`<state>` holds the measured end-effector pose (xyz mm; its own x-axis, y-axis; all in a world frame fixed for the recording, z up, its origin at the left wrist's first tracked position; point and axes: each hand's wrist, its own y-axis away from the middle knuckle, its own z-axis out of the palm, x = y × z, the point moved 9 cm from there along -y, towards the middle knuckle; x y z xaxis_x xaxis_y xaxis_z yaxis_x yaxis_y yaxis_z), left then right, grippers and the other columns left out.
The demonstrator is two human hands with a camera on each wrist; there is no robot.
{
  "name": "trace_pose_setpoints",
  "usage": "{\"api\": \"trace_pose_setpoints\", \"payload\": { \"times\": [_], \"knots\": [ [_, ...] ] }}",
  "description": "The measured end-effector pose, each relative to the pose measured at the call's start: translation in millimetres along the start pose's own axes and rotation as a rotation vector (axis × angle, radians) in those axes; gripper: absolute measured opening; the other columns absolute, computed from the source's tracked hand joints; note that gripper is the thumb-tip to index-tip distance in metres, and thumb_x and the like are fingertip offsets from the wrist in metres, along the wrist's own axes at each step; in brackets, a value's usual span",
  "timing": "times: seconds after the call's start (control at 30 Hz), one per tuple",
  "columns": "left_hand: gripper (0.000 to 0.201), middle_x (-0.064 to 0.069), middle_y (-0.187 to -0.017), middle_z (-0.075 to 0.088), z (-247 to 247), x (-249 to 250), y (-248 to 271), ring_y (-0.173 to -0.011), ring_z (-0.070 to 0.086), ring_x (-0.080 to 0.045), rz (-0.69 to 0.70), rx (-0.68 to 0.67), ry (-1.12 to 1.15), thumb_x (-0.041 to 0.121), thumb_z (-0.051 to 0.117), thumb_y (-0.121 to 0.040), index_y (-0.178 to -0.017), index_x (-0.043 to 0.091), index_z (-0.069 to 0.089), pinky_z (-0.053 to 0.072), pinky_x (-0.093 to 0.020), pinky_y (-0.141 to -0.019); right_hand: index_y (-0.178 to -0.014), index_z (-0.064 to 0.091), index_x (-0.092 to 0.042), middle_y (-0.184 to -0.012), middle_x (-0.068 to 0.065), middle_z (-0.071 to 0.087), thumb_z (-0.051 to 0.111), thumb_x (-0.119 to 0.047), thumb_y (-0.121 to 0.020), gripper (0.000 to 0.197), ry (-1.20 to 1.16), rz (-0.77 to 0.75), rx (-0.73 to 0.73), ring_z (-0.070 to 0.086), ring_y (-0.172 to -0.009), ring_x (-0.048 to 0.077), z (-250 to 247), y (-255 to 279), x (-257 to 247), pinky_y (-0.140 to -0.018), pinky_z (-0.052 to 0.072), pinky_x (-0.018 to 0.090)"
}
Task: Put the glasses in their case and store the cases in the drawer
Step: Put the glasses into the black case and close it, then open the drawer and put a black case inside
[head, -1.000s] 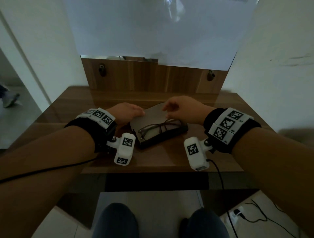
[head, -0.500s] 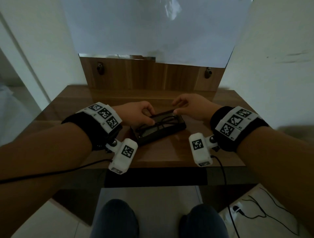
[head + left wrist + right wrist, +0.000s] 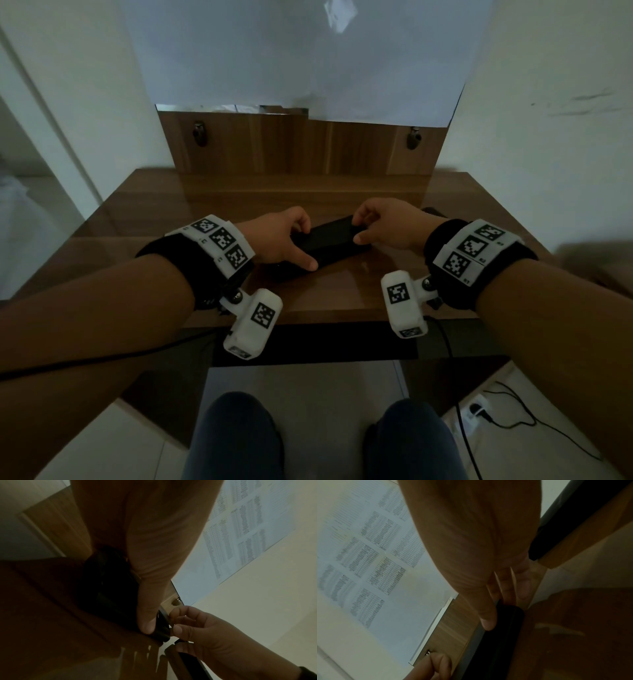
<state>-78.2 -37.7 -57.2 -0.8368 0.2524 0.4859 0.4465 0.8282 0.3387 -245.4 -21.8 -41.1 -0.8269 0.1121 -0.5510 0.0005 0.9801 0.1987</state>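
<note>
A black glasses case (image 3: 330, 236) lies slanted on the wooden table (image 3: 342, 298), its lid down, so the glasses are hidden. My left hand (image 3: 301, 243) grips the case's left end, fingers curled over the top and thumb (image 3: 147, 622) pressed against the front side. My right hand (image 3: 358, 229) pinches the right end between thumb (image 3: 488, 620) and fingers. The left wrist view shows the case (image 3: 109, 596) as a dark mass under my palm. In the right wrist view, the case (image 3: 501, 635) runs away toward the left hand's fingers (image 3: 436, 665).
A wooden back panel (image 3: 308, 147) with two small knobs (image 3: 199, 132) stands behind the table, under a sheet of paper (image 3: 291, 54) on the wall. A dark strip (image 3: 315, 342) runs below the table's front edge. Cables and a plug (image 3: 479, 409) lie on the floor at right.
The case stood open with the glasses showing a second ago. Both hands have brought the lid down, and the case is now closed with the glasses out of sight.
</note>
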Motion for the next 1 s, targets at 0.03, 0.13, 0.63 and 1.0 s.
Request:
{"api": "trace_pose_setpoints", "payload": {
  "times": [0.03,0.13,0.63,1.0],
  "knots": [
    [0.06,0.006,-0.119,0.045,1,1,1,-0.104,0.049,-0.018,0.005,0.003,-0.005,0.036,0.079,-0.072,-0.119,0.025,0.043,0.044,-0.034,-0.087,-0.106,0.057,-0.023,-0.107,-0.003,0.055,0.07,-0.018,-0.083,0.027,-0.003,-0.001,0.006,0.052,-0.103,0.016,1,1,1,-0.093,0.044,0.033],
    [0.061,0.005,-0.117,0.044,4,2,2,-0.102,0.049,-0.019,0.017,0.01,-0.018,0.036,0.08,-0.071,-0.119,0.024,0.042,0.045,-0.034,-0.086,-0.105,0.056,-0.024,-0.109,-0.003,0.054,0.07,-0.018,-0.082,0.027,-0.011,0.0,0.012,0.052,-0.106,0.016,4,3,3,-0.095,0.043,0.033],
    [0.048,0.002,-0.123,0.048,7,1,3,-0.104,0.05,-0.016,0.031,0.1,-0.001,0.039,0.075,-0.075,-0.111,0.028,0.045,0.043,-0.027,-0.076,-0.118,0.059,-0.02,-0.107,-0.003,0.058,0.063,-0.026,-0.089,0.03,-0.24,0.055,0.069,0.055,-0.091,0.01,9,19,15,-0.068,0.044,0.021],
    [0.015,0.0,-0.126,0.052,3,31,44,-0.12,0.047,-0.019,0.216,0.361,-0.005,0.044,0.062,-0.085,-0.096,0.036,0.057,0.039,-0.037,-0.099,-0.097,0.062,-0.012,-0.087,0.007,0.064,0.053,-0.018,-0.094,0.011,-1.043,0.144,0.112,0.062,-0.076,0.016,42,72,24,-0.068,0.054,0.028]
  ]
}}
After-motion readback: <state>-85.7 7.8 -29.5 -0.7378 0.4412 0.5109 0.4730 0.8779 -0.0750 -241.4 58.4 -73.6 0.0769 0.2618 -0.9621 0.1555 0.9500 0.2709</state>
